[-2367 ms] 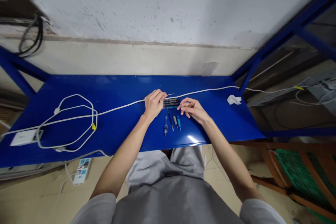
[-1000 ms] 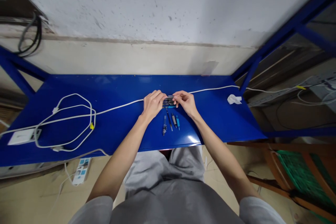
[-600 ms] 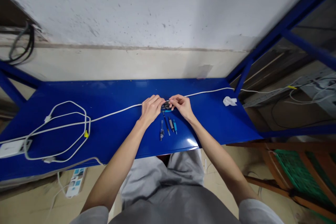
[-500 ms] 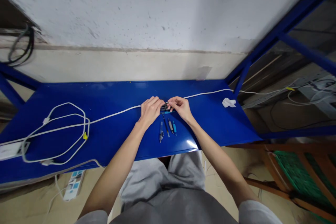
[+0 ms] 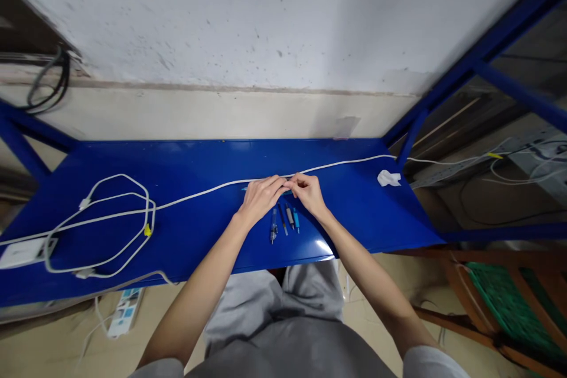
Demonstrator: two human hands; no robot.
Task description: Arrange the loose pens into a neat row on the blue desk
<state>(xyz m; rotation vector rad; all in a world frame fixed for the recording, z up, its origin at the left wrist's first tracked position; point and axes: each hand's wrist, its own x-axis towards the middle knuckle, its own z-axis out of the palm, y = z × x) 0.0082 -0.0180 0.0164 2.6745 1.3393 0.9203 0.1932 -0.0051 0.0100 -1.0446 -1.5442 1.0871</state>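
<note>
The left hand [image 5: 262, 196] and right hand [image 5: 309, 194] meet, fingertips bunched, any grip unclear, beyond loose pen parts [image 5: 289, 217] near the worktop's [image 5: 199, 159] front edge.

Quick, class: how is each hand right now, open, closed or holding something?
Left hand: fingers curled over the pens; any hold cannot be told.
Right hand: fingertips pinched together by the left; anything between them is hidden.

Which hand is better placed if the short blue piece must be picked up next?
Probably the right hand: it looks nearer to the short blue piece, while the left hand sits farther left. Whether either hand is free, I cannot tell.
</note>
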